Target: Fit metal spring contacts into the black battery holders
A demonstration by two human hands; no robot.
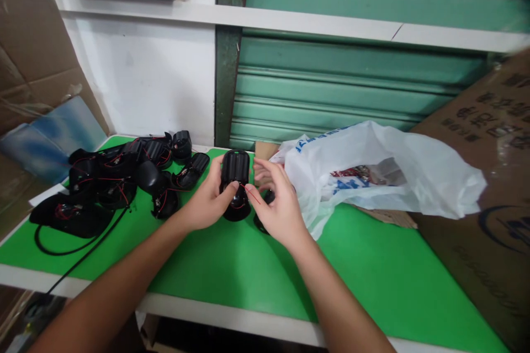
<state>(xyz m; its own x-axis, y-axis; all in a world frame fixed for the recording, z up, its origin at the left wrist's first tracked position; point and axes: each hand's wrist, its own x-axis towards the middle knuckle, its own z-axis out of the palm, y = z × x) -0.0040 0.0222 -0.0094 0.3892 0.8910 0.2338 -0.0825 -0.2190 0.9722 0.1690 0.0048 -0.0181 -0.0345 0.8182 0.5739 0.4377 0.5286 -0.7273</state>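
A black plastic housing (236,168) with ribbed battery slots and a rounded, shiny lower end stands tilted up over the green tabletop. My left hand (211,198) is closed around its left side, the thumb pressed on its front. My right hand (275,198) is at the right of the housing, with fingers curved and apart from the thumb. A thin red wire (253,194) runs from the housing across that thumb. Behind my right hand, another black part (269,197) rests on the table, mostly hidden.
Several similar black housings with red wires (120,171) are heaped at the left, a black cable (89,242) trailing from them. A white plastic bag (397,149) with red wires inside lies at the right, near a cardboard box (484,176). Green shutters (351,88) stand behind the table (372,276).
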